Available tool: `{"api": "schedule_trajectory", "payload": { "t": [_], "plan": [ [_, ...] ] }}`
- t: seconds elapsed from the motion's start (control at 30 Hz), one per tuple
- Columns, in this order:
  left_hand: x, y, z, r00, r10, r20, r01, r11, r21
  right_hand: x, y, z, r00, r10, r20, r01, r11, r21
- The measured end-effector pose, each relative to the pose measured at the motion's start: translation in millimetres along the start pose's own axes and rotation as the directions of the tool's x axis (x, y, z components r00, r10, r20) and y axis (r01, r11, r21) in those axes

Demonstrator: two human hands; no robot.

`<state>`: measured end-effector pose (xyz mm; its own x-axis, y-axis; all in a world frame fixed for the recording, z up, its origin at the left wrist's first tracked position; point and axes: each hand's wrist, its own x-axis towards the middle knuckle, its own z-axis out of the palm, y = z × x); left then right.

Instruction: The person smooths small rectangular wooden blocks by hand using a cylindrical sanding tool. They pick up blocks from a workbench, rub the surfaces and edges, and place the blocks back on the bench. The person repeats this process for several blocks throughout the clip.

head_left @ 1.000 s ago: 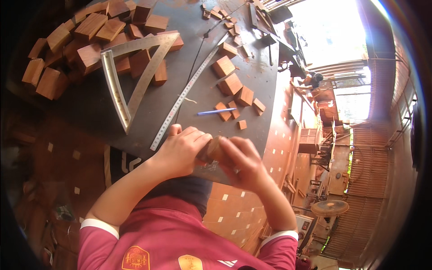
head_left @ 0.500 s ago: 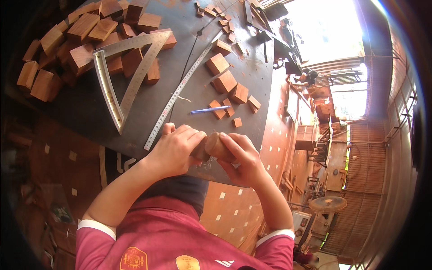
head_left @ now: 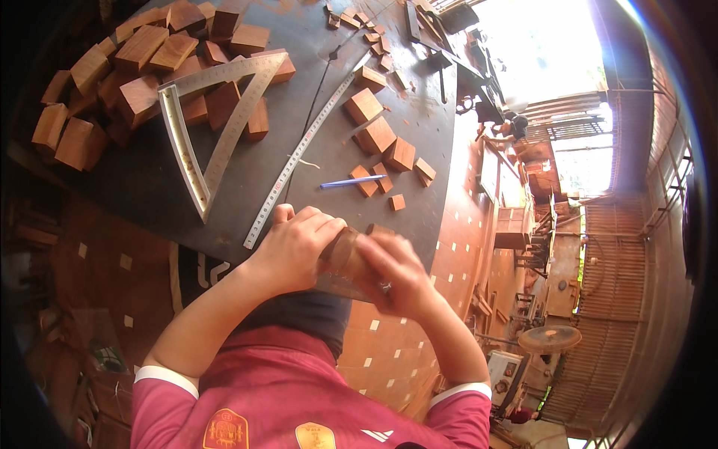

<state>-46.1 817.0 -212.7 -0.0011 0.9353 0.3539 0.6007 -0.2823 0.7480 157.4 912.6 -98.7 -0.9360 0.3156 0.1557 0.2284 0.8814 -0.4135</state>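
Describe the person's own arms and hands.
The left hand and right hand wear no gloves, and the forearms are bare, with no watch visible. The short sleeves are maroon-pink, each ending in a white band.

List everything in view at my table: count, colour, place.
stacked wooden blocks: many, brown, table's left
set square: one, silver, overlapping stack
measuring strip: one, white, table's middle
loose blocks: about eight, brown, right of strip
pen: one, blue, across loose blocks
offcuts: several, brown, far end
bars: several, black, far right
table: one, grey, beneath
tiled floor: one, reddish, around table
held wood: count unclear, brown, between hands
shirt: one, maroon, bottom
left hand, right hand: one each, bare, on wood
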Motion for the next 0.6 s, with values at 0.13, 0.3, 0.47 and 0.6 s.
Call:
{"api": "schedule_trajectory", "payload": {
  "t": [0.13, 0.3, 0.47, 0.6],
  "plan": [
    [0.7, 1.0, -3.8, 1.0, -0.007, 0.008, 0.007, 0.999, -0.049, -7.2, 9.8, 11.2, 0.991, 0.037, -0.13, -0.04, 0.999, -0.022],
    [-0.2, 1.7, -2.0, 1.0, -0.013, 0.011, 0.014, 1.0, -0.016, -21.1, -5.4, 13.3, 0.994, 0.027, -0.109, -0.033, 0.998, -0.056],
    [-0.2, 3.7, 1.3, 0.999, -0.034, -0.028, 0.034, 0.999, 0.003, -18.8, -10.6, 14.4, 0.989, 0.069, -0.132, -0.07, 0.998, 0.002],
    [-1.5, 16.1, 1.9, 0.985, -0.162, -0.061, 0.164, 0.986, 0.031, -33.4, -17.6, 9.2, 0.965, 0.177, -0.193, -0.185, 0.982, -0.024]
  ]
}}
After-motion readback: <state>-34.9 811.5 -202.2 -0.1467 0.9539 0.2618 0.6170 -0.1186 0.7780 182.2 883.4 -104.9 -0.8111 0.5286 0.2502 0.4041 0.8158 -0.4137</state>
